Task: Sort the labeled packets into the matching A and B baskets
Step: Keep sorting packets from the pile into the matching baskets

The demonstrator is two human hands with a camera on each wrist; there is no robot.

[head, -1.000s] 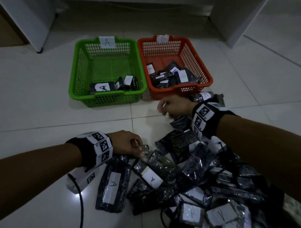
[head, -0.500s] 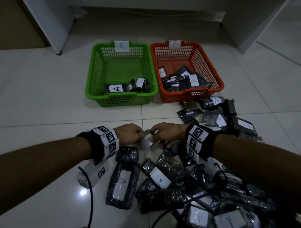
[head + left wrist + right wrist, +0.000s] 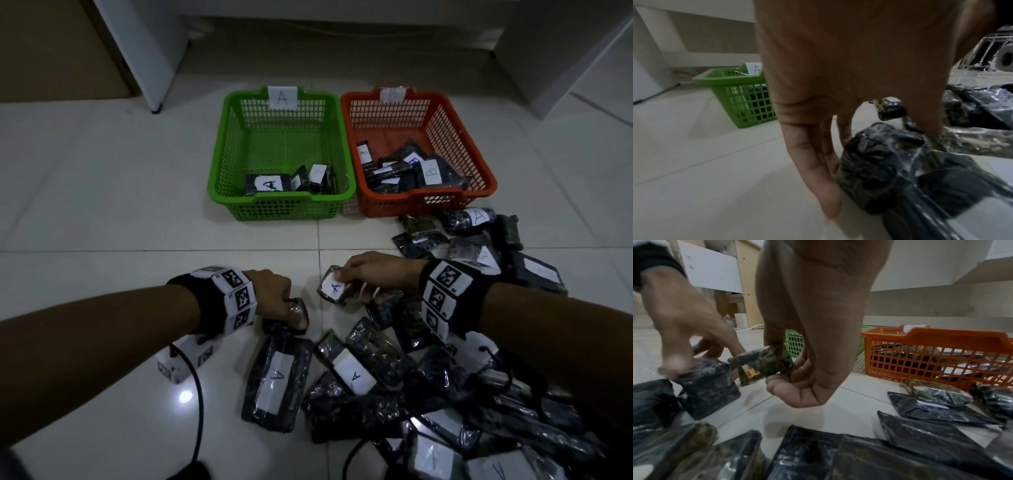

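Packet marked A (image 3: 334, 287) sits pinched in the right hand (image 3: 375, 274), thumb and fingertips curled round its edges, label turned up toward the head camera, probably so the letter can be read before it goes anywhere; it hangs just above the floor (image 3: 102, 205), near the pile's front edge. Left hand (image 3: 270, 294) grips a second dark packet (image 3: 294, 313) at the top of the loose heap, fingers (image 3: 818, 170) curled down its side and thumb on top; its label is not visible. Green basket (image 3: 219, 164), tagged A, holds only a few packets along its near wall, one showing an A. Orange basket (image 3: 479, 164) beside it, touching or nearly so, holds a fuller cluster with B labels. Unsorted pile (image 3: 428, 394) lies mostly right of centre, several A labels face up. Judged next destination for the held packet: green basket
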